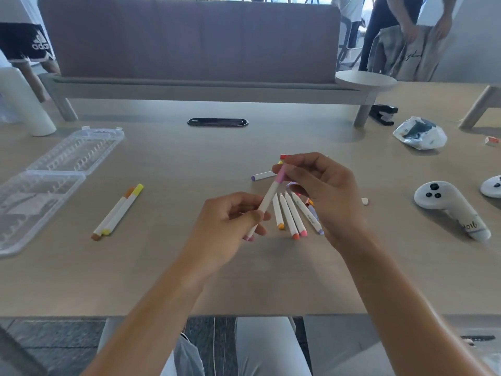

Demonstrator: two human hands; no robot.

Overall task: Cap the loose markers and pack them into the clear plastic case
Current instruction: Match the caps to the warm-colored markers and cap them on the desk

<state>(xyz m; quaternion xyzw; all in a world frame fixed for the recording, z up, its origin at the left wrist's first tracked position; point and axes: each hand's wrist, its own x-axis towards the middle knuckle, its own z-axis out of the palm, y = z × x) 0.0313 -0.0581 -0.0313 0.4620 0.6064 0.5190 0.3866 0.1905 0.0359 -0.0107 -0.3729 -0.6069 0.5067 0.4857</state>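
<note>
My left hand (230, 221) grips the lower barrel of a white marker (268, 198) held above the table. My right hand (320, 191) pinches the pink cap (282, 173) on that marker's upper end. Under my right hand lie several uncapped white markers (291, 215) fanned out, with orange, pink and lilac end plugs. A lilac-ended marker (261, 175) lies just beyond them, and a red cap (284, 156) peeks above my fingers. Two capped markers (119, 210), yellow and orange, lie side by side at the left. The clear plastic case (48, 180) lies open at the far left.
A white game controller (450, 207) and part of another (492, 185) sit at the right. A plastic bag (420, 132), a black stapler (383, 114) and a small eraser (492, 141) lie behind them. A white cylinder (29, 104) stands back left. A black cable slot (217, 122) is mid-table.
</note>
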